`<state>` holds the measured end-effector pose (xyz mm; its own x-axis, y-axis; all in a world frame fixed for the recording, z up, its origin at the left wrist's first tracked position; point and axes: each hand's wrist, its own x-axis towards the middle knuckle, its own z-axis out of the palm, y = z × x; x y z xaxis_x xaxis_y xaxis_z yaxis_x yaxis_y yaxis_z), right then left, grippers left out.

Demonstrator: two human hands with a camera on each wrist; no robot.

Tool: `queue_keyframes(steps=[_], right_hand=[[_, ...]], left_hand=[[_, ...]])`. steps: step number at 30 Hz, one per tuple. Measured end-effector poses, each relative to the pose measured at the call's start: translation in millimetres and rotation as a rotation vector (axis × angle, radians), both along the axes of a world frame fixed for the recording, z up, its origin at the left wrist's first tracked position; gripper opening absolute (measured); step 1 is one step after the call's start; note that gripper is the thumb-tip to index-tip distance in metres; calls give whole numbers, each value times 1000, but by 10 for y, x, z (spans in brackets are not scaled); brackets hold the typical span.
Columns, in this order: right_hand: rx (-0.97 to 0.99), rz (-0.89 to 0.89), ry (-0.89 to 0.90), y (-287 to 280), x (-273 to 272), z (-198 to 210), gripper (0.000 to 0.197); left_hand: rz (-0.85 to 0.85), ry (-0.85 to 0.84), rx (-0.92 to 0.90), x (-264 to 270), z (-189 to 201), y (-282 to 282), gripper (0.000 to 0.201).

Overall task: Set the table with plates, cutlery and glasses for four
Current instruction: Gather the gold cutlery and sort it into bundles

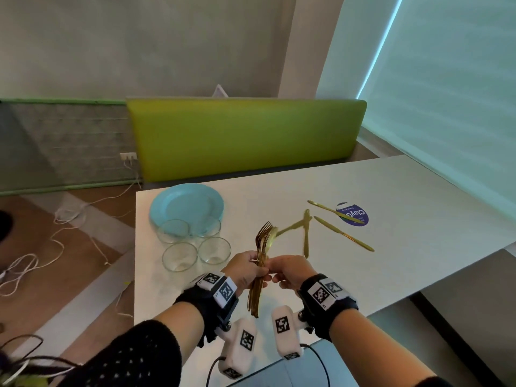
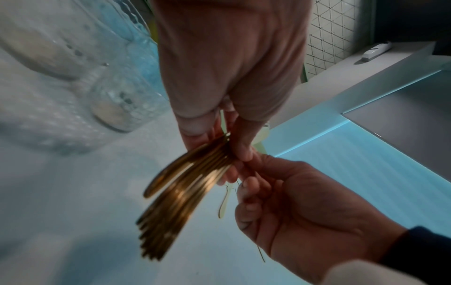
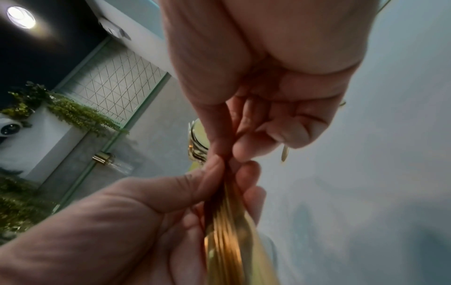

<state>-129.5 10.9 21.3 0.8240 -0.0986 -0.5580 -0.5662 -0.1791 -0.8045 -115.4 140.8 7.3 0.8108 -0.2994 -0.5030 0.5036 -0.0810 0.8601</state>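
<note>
My left hand point(image 1: 251, 268) grips a bundle of gold forks and spoons point(image 1: 261, 263) by the handles, heads pointing away, above the white table point(image 1: 405, 233). My right hand point(image 1: 276, 270) pinches the same bundle between thumb and forefinger. In the left wrist view the handles point(image 2: 185, 183) fan out below the left hand point(image 2: 219, 125), with the right hand point(image 2: 246, 185) beside them. The right wrist view shows the right hand point(image 3: 227, 152) pinching the cutlery point(image 3: 227, 241) just above the left hand point(image 3: 229, 173). Several gold knives point(image 1: 306, 233) lie scattered on the table. Light blue plates point(image 1: 187, 205) sit stacked at the far left, with several glasses point(image 1: 180, 256) in front.
A round purple sticker point(image 1: 358, 217) lies under one knife. A green bench backrest point(image 1: 245, 135) runs along the table's far side. White cables point(image 1: 69, 219) trail over the floor on the left. A window blind point(image 1: 446, 107) fills the right.
</note>
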Motion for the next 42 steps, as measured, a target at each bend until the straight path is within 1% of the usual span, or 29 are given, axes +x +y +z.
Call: queue_keyframes(steps=[3, 5, 8, 10, 13, 14, 18, 23, 25, 27, 28, 30, 33, 37, 42], right_hand=[[-109, 68, 32, 121, -18, -83, 7], [-204, 155, 47, 166, -23, -126, 8], [-350, 311, 71, 169, -51, -147, 9], [-421, 361, 86, 114, -59, -172, 12], [-450, 347, 120, 2, -63, -198, 14], [-451, 334, 131, -31, -61, -198, 14], [-468, 304, 164, -102, -31, -221, 13], [-505, 319, 167, -87, 9, -302, 12], [-519, 336, 166, -62, 19, -330, 12], [-529, 353, 169, -35, 24, -353, 15], [-529, 359, 172, -25, 25, -365, 17], [-524, 366, 178, -12, 26, -389, 19], [-525, 364, 182, -13, 36, -409, 18], [-527, 351, 183, -23, 58, -417, 17], [-538, 356, 180, -30, 58, -389, 25]], left_hand=[[6, -9, 37, -84, -71, 133, 22], [-29, -42, 102, -135, -129, 215, 21], [-90, -82, 272, -182, -241, 349, 22], [-159, -123, 419, -208, -313, 452, 22], [-380, -231, 731, -242, -409, 627, 30], [-438, -252, 802, -250, -440, 683, 32], [-584, -297, 979, -274, -593, 872, 32], [-692, -298, 1062, -250, -681, 1037, 21], [-718, -320, 1072, -238, -690, 1073, 13], [-717, -341, 1059, -238, -712, 1088, 23], [-719, -343, 1051, -239, -721, 1095, 24], [-714, -365, 1026, -240, -740, 1119, 18], [-686, -376, 974, -210, -732, 1163, 22], [-674, -336, 1011, -148, -706, 1183, 42], [-637, -281, 1072, -137, -672, 1185, 53]])
